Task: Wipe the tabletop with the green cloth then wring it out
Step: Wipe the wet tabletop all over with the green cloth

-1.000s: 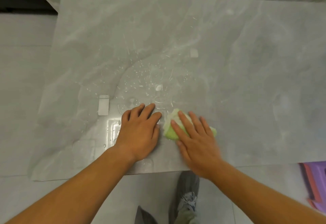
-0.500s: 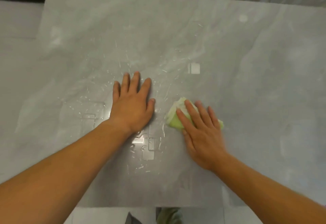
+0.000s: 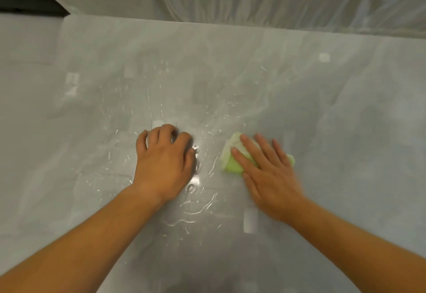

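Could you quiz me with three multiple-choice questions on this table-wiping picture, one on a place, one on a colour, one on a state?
1. Where does the cloth lie?
A. Under the right hand
B. Under the left hand
C. On the floor

2. What colour is the cloth?
A. Purple
B. Light green
C. Black

3. How is the tabletop around the left hand?
A. Covered with crumbs
B. Fully dry
C. Wet with droplets and streaks

Answers: 1 A, the right hand's flat fingers press on it; 2 B, pale green shows beside the fingers; 3 C, shiny water marks glint by the left hand.
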`<control>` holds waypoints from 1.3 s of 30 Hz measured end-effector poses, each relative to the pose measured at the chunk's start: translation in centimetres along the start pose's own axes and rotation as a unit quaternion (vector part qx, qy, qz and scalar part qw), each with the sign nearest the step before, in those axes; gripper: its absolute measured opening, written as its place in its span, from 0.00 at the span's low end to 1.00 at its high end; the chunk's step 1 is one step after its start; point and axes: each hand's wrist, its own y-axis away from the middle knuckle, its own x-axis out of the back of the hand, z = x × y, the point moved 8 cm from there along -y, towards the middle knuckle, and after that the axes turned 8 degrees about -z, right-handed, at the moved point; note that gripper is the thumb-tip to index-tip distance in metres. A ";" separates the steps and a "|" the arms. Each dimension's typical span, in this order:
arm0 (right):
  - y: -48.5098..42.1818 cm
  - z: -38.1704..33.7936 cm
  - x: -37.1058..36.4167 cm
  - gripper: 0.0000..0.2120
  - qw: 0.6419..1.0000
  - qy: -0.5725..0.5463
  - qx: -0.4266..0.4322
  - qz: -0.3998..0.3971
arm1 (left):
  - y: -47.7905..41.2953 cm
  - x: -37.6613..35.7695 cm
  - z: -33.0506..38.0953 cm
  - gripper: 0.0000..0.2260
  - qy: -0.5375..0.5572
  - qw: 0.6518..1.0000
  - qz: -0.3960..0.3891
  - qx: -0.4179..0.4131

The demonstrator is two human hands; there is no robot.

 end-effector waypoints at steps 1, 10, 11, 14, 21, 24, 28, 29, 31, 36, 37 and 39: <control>-1.5 1.8 0.7 0.27 1.000 -0.002 -0.022 0.008 | -0.5 0.3 0.0 0.17 0.002 1.000 -0.001 -0.003; -5.5 3.5 2.7 0.28 0.996 -0.005 -0.082 0.033 | -9.7 3.3 1.7 0.22 0.006 0.999 -0.028 -0.043; -4.7 3.5 2.6 0.28 0.999 -0.003 -0.048 0.022 | -10.9 3.5 1.6 0.24 -0.009 0.998 -0.033 -0.043; -6.5 7.8 3.9 0.27 0.994 -0.028 -0.101 0.030 | -13.3 3.6 0.4 0.27 -0.051 0.997 -0.051 -0.034; -12.4 12.0 6.7 0.28 0.961 -0.066 -0.258 0.081 | -14.0 3.6 -0.3 0.25 -0.050 0.997 -0.031 -0.048; -10.5 12.4 6.4 0.28 0.971 -0.055 -0.225 0.068 | -14.2 3.6 -0.4 0.26 -0.050 0.997 -0.029 -0.050; -11.6 16.0 7.5 0.29 0.939 -0.081 -0.326 0.074 | -14.0 3.5 -0.6 0.27 -0.049 0.997 -0.029 -0.053; -12.7 16.6 7.8 0.29 0.931 -0.087 -0.346 0.074 | -14.0 3.5 -0.6 0.27 -0.050 0.997 -0.028 -0.053; -15.0 16.2 8.6 0.30 0.929 -0.088 -0.352 0.075 | -14.1 3.4 -0.6 0.27 -0.044 0.997 -0.029 -0.053; -16.4 8.0 6.9 0.28 0.990 -0.012 -0.137 0.031 | -14.1 3.7 -0.8 0.27 -0.030 0.998 -0.029 -0.051; -16.2 7.5 6.6 0.27 0.994 -0.006 -0.105 0.013 | -14.0 3.7 -0.8 0.27 -0.031 0.998 -0.032 -0.053; -17.4 8.5 7.3 0.27 0.995 -0.005 -0.096 0.015 | -14.0 3.6 -0.9 0.27 -0.036 0.997 -0.037 -0.056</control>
